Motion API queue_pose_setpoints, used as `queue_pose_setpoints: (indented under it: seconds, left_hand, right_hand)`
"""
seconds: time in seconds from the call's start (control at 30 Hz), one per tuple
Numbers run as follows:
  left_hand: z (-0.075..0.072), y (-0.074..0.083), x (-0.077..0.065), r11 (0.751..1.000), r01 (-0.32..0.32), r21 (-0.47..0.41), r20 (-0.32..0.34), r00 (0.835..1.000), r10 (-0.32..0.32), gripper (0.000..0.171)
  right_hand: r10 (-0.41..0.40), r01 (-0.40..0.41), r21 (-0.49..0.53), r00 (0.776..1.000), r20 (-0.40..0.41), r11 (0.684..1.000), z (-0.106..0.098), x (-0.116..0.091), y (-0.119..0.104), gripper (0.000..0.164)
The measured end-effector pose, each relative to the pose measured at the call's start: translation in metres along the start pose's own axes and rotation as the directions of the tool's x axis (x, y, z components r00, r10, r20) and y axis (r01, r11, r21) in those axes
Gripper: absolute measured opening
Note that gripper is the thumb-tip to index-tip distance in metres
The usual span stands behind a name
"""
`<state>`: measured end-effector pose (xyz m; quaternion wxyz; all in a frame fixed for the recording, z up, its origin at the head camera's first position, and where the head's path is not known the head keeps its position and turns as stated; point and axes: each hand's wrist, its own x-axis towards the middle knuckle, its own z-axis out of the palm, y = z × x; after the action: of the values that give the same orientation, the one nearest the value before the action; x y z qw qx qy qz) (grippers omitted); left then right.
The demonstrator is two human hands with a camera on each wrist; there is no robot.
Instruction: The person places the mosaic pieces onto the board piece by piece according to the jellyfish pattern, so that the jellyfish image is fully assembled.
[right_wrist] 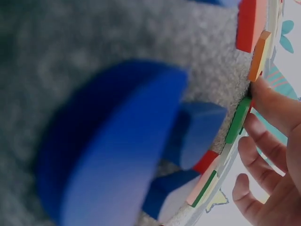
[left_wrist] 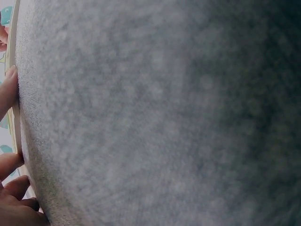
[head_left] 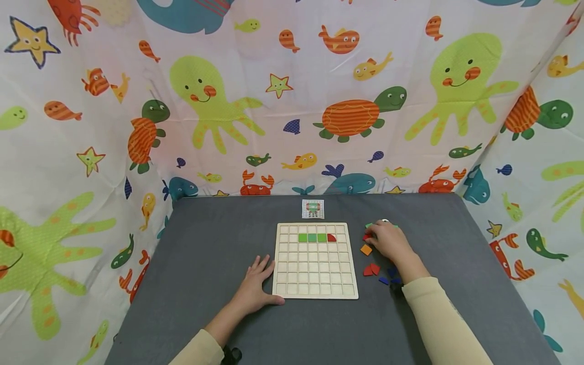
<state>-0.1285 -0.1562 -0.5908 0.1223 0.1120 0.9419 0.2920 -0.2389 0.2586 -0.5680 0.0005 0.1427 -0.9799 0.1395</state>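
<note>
A light wooden grid board lies flat on the grey table. In its second row sit green squares and a red quarter-circle piece. My left hand rests at the board's left edge, fingers spread along the side and thumb by the near corner. To the right of the board, my right hand reaches down among loose pieces, its thumb and index finger pinching a small red piece. An orange square lies just below those fingertips. In the right wrist view a green piece is close to the fingers.
Red pieces and blue pieces lie nearer, beside the right forearm. A small printed pattern card is behind the board. Around the table hangs a sea-animal curtain. Blurred blue blocks fill the right wrist foreground.
</note>
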Motion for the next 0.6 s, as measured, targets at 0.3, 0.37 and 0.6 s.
queue_pose_setpoints:
  seconds: [0.3, 0.37, 0.6]
  left_hand:
    - [0.001, -0.001, 0.000, 1.000, 0.004, -0.006, -0.002, 1.000, -0.004, 0.115]
    - [0.001, -0.001, 0.000, 1.000, 0.007, -0.008, -0.001, 1.000, -0.008, 0.115]
    - [0.001, 0.000, 0.000, 1.000, 0.006, -0.006, -0.001, 1.000, -0.006, 0.115]
  right_hand:
    - [-0.005, 0.005, 0.015, 1.000, -0.016, 1.000, -0.003, 0.002, -0.006, 0.025]
    - [-0.019, 0.020, 0.036, 0.999, -0.036, 0.999, -0.006, 0.002, -0.010, 0.024]
    - [-0.107, 0.116, 0.071, 0.987, -0.122, 0.991, -0.014, 0.004, -0.024, 0.023]
